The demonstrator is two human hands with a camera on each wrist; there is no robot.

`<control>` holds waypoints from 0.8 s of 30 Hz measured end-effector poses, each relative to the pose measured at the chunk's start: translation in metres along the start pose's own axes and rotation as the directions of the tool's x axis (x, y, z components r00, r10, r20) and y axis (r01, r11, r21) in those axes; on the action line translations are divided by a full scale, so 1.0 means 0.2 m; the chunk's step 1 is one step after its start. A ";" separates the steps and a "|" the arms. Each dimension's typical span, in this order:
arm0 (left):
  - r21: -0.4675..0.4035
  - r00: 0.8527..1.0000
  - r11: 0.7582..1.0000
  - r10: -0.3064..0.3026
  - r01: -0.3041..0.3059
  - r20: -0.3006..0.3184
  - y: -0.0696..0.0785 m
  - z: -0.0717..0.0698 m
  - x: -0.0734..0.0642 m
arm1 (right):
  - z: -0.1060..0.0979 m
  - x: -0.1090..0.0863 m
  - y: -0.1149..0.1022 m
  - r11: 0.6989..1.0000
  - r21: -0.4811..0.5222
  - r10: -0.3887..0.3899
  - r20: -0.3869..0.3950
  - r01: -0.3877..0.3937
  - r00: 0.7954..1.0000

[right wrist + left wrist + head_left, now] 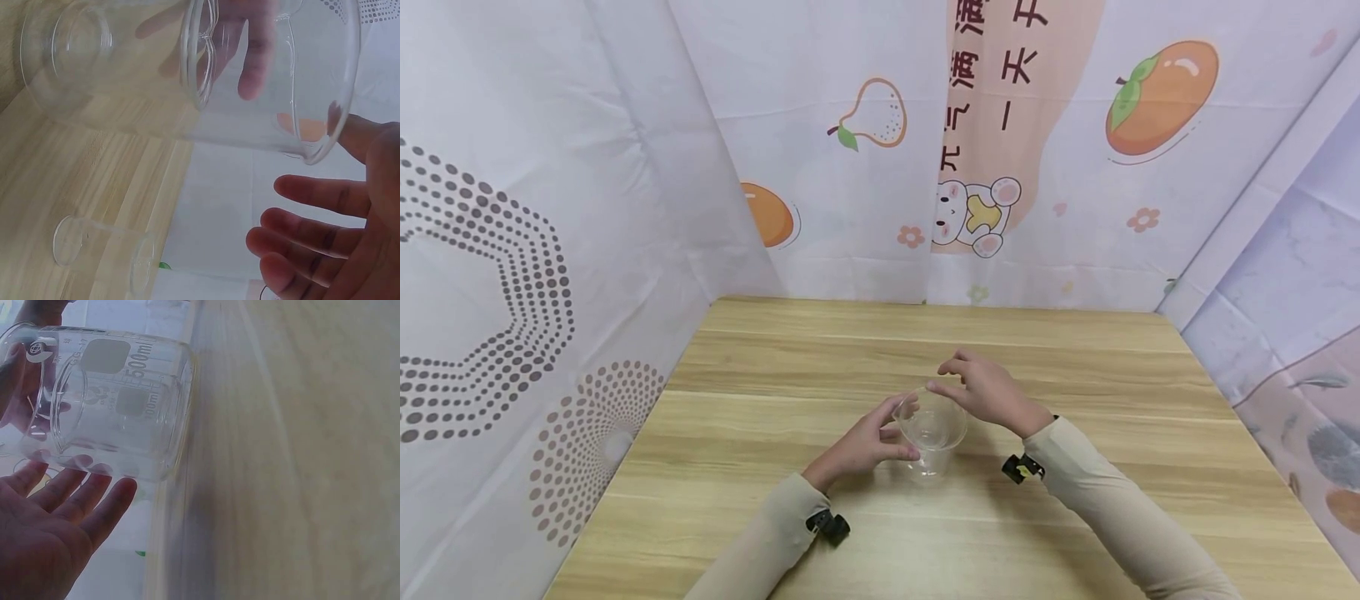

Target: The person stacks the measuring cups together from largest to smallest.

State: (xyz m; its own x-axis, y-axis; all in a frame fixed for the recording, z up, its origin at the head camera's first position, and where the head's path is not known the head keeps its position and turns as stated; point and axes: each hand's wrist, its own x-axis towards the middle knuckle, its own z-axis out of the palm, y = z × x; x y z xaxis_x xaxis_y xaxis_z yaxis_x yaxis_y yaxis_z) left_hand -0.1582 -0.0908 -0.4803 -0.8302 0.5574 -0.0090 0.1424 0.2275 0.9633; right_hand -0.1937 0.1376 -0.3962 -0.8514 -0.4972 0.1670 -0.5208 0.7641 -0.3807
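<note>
A large clear glass beaker (934, 460) marked 500ml stands upright on the wooden table. Nested inside it is a smaller glass beaker (133, 402) marked 100ml. My left hand (872, 442) holds the large beaker from the left, thumb on the near side and the other fingers around the far side. At the rim on the right, my right hand (992, 390) touches the glass with its thumb. Its other fingers are spread loosely beyond the beaker, with nothing between them, as the right wrist view shows.
The right wrist view has another clear glass vessel (103, 253) on the table, farther back. Wood-grain table (737, 433) lies around the hands. A printed curtain (820, 200) hangs along the back edge, and white cloth (647, 208) borders the left side.
</note>
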 end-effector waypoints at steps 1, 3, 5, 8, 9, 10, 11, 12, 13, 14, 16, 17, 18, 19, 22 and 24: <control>0.001 1.000 1.000 -0.002 0.002 0.000 0.00 0.00 0.00 | 0.00 0.00 0.00 1.000 0.001 0.005 0.000 -0.005 1.000; 0.001 1.000 1.000 -0.005 0.005 0.000 0.00 0.00 0.00 | 0.00 0.00 0.01 1.000 0.004 0.013 0.001 -0.013 1.000; -0.001 1.000 1.000 -0.012 0.012 -0.002 0.00 0.00 0.00 | 0.01 0.01 0.01 1.000 0.006 0.020 0.002 -0.020 1.000; -0.008 1.000 1.000 -0.008 0.008 -0.003 0.00 0.00 0.00 | 0.01 0.01 0.02 1.000 0.008 0.020 -0.004 -0.020 1.000; -0.010 1.000 1.000 -0.007 0.007 -0.003 0.00 0.00 0.00 | 0.01 0.01 0.03 1.000 0.007 0.020 -0.007 -0.020 1.000; -0.011 1.000 1.000 -0.008 0.008 -0.003 0.00 0.00 0.00 | 0.02 0.01 0.04 1.000 0.007 0.020 -0.010 -0.020 1.000; -0.011 1.000 1.000 -0.008 0.008 -0.002 0.00 0.00 0.00 | 0.02 0.01 0.04 1.000 0.006 0.020 -0.014 -0.020 1.000; -0.012 1.000 1.000 -0.009 0.009 -0.002 -0.01 0.00 0.00 | 0.02 0.01 0.05 1.000 0.004 0.021 -0.017 -0.020 1.000; -0.012 1.000 1.000 -0.010 0.010 -0.003 -0.01 0.00 0.00 | 0.02 0.02 0.05 1.000 0.002 0.023 -0.019 -0.023 1.000; -0.012 1.000 1.000 -0.012 0.012 -0.003 -0.01 0.00 0.00 | 0.03 0.02 0.06 1.000 0.000 0.026 -0.019 -0.026 0.999; -0.014 1.000 1.000 -0.008 0.007 -0.003 -0.01 0.00 0.00 | 0.03 0.02 0.07 1.000 -0.003 0.031 -0.022 -0.031 0.999; -0.017 1.000 1.000 -0.003 0.003 -0.002 -0.01 0.00 0.00 | 0.03 0.01 0.07 0.999 -0.004 0.032 -0.025 -0.032 0.999; -0.020 1.000 1.000 0.001 -0.001 -0.002 -0.01 0.00 0.00 | 0.03 0.01 0.07 0.999 -0.006 0.034 -0.026 -0.034 0.999; -0.023 1.000 1.000 0.004 -0.004 -0.002 -0.01 0.00 0.00 | 0.03 0.01 0.08 0.999 -0.008 0.036 -0.027 -0.036 0.999; -0.032 1.000 0.999 0.005 -0.005 -0.001 -0.01 0.00 0.00 | 0.03 0.01 0.09 0.999 -0.033 0.034 -0.035 -0.035 0.999; -0.030 1.000 1.000 -0.005 0.005 -0.002 -0.01 0.00 0.00 | 0.04 0.01 0.10 0.998 -0.051 0.037 -0.035 -0.039 0.999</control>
State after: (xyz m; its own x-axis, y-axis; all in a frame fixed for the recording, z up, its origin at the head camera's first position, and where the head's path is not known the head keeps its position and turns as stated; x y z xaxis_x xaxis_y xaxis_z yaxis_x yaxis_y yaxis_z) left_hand -0.1576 -0.0907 -0.4816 -0.8319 0.5548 -0.0131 0.1221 0.2060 0.9709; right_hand -0.2049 0.1491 -0.4102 -0.8719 -0.4536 0.1844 -0.4896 0.8030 -0.3397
